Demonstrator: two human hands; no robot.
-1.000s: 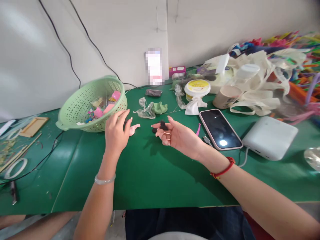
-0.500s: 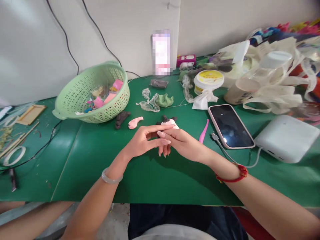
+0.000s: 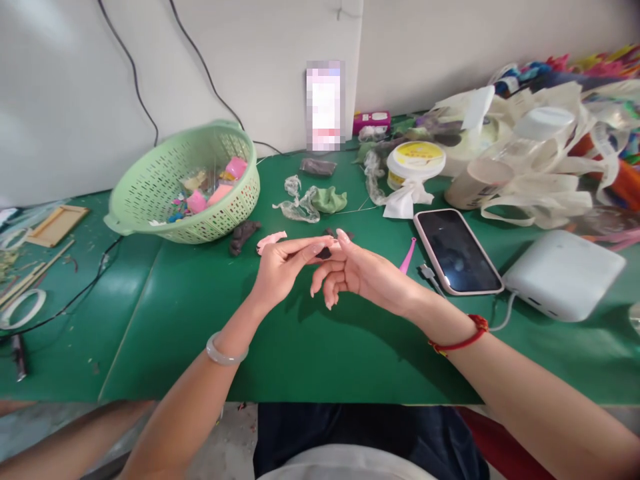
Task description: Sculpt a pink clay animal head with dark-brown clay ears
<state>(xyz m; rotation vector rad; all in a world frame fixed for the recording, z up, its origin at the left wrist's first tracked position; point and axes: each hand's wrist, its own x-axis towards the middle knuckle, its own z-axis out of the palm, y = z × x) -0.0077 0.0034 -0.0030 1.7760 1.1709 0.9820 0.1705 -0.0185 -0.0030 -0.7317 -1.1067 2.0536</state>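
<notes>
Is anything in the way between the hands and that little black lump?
Nothing visible: the left hand and right hand meet at the black lump. The pink lump lies just beyond the left hand, not between.

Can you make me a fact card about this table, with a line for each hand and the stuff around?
Left hand: fingertips at a black lump; white bangle on wrist
Right hand: fingertips at the same lump; red bracelet on wrist
Behind left hand: pink piece, partly hidden
Left side: green basket with colourful bits inside
Right side: pink tool, phone lying screen up, white box
Table: green
</notes>
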